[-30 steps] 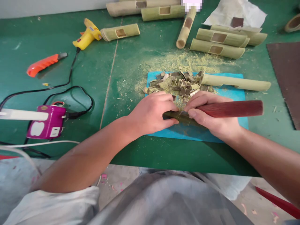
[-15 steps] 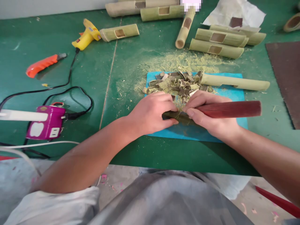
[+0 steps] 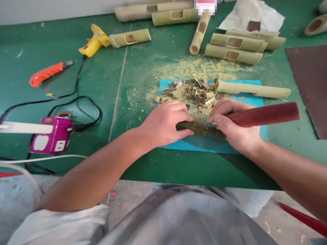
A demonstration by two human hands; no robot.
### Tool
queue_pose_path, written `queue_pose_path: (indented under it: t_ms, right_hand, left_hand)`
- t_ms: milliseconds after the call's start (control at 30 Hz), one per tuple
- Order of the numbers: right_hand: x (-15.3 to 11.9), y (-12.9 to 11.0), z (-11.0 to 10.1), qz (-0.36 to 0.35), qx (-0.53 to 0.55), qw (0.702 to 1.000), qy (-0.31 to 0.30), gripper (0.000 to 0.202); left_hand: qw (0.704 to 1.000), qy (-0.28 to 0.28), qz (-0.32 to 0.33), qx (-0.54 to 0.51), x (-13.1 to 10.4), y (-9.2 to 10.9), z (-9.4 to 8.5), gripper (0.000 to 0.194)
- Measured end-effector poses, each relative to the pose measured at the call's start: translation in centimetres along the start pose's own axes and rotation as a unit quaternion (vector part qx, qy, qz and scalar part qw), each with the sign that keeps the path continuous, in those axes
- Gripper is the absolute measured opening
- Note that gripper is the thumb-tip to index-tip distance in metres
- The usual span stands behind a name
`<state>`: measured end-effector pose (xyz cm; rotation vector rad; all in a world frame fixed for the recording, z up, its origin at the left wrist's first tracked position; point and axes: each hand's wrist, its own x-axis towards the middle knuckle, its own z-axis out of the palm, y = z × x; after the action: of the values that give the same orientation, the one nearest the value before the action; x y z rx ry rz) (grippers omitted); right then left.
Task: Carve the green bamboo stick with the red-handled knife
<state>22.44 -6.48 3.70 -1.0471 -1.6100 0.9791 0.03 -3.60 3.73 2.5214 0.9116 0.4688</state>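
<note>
A dark green-brown piece, apparently bamboo [image 3: 200, 129], lies over the blue mat [image 3: 184, 146]. Its left end is gripped between the thumb and fingers of my left hand [image 3: 167, 122]. My right hand [image 3: 237, 132] is closed round a carving knife [image 3: 265, 115] with a thick red-brown wooden handle. The knife's short metal blade touches or sits just over the piece's upper side, and my right hand hides the piece's right end. Just beyond my hands is a heap of dark bamboo scraps [image 3: 196, 92]. A pale bamboo tube [image 3: 255, 89] rests at the mat's far right.
Several cut bamboo tubes [image 3: 232, 54] lie at the back, with white paper [image 3: 251, 17] beside them. On the left are a yellow glue gun [image 3: 94, 41], an orange utility knife [image 3: 48, 73] and a purple power socket [image 3: 51, 134] with cables. A brown sheet [image 3: 310, 88] covers the right side.
My right hand has shifted slightly right along the piece with the knife, and the handle's end has swung up and right. The blade now shows. My left hand stays in place.
</note>
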Motion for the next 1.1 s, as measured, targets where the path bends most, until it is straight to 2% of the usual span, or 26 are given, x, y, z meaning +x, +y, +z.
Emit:
queue_pose_path:
  t_ms: [100,300,667,933,1100]
  right_hand:
    - [0.01,-0.04,0.01,-0.019,0.012,1.000,0.009,0.019]
    - [0.16,0.09,-0.05,0.030,0.002,0.999,-0.042,0.016]
    - [0.19,0.11,-0.12,0.044,-0.017,0.996,-0.071,0.012]
    - [0.36,-0.44,0.19,0.010,-0.043,0.997,-0.062,0.020]
    - [0.02,-0.44,0.18,-0.002,-0.036,0.999,-0.012,0.027]
  left_hand:
    - [1.000,0.000,0.002,-0.002,-0.01,0.02,0.02,0.022]
    - [1.000,-0.010,-0.008,0.001,0.06,0.07,-0.06,0.018]
    - [1.000,-0.013,-0.010,-0.002,0.08,0.20,-0.13,0.015]
    - [1.000,-0.011,-0.007,-0.009,0.08,0.12,-0.25,0.017]
    - [1.000,-0.009,-0.005,-0.013,-0.07,0.00,-0.19,0.018]
